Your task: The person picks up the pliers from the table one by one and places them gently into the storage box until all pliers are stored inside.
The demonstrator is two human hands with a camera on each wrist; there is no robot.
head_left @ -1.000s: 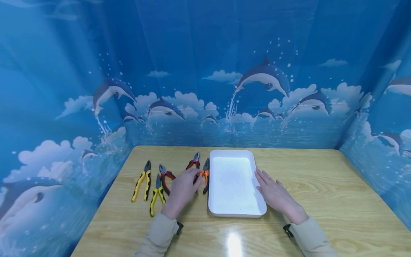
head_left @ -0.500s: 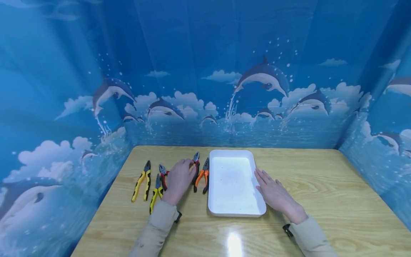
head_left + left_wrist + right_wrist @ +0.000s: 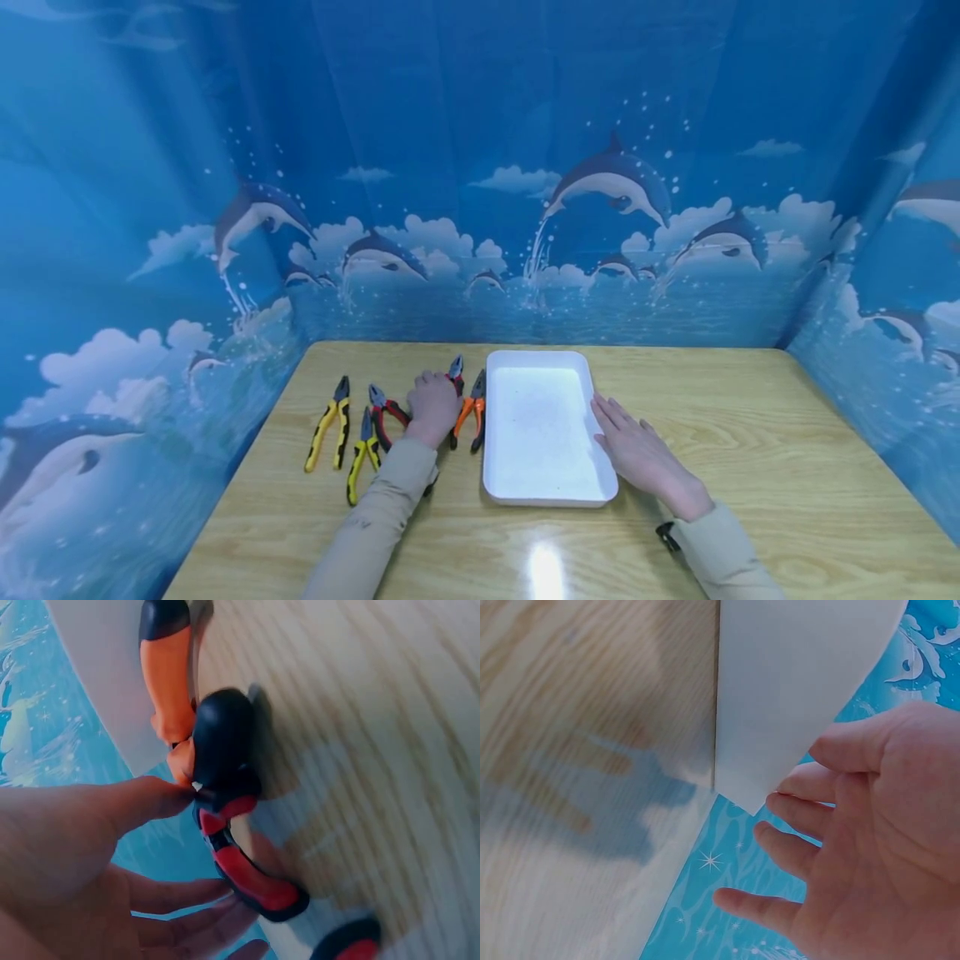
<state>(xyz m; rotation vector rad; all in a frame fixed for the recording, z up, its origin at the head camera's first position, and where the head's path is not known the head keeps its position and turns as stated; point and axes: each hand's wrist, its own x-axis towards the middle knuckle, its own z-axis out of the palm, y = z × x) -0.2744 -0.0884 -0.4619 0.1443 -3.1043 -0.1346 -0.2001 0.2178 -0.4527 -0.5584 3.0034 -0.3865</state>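
Observation:
My left hand (image 3: 437, 404) is at the red-and-black pliers (image 3: 456, 368) left of the white tray (image 3: 551, 433). In the left wrist view, thumb and fingers take these pliers (image 3: 259, 881) from both sides, the thumb at one handle and the fingers along the other. Their jaws point away, and the hand hides most of the handles in the head view. Orange-and-black pliers (image 3: 468, 408) lie between them and the tray. My right hand (image 3: 645, 458) rests its extended fingers against the tray's right side; the right wrist view shows them at the tray wall (image 3: 780, 682).
Further left on the wooden table (image 3: 712, 400) lie another red-and-black pair of pliers (image 3: 381, 408), a small yellow-and-black pair (image 3: 363, 454) and a larger yellow-and-black pair (image 3: 330, 423). A blue dolphin-print curtain (image 3: 480, 150) encloses the table's back and sides.
My left hand has moved from beside the orange pliers, away from me and slightly left, to the red-and-black pliers and taken hold of them. The right hand stays at the tray.

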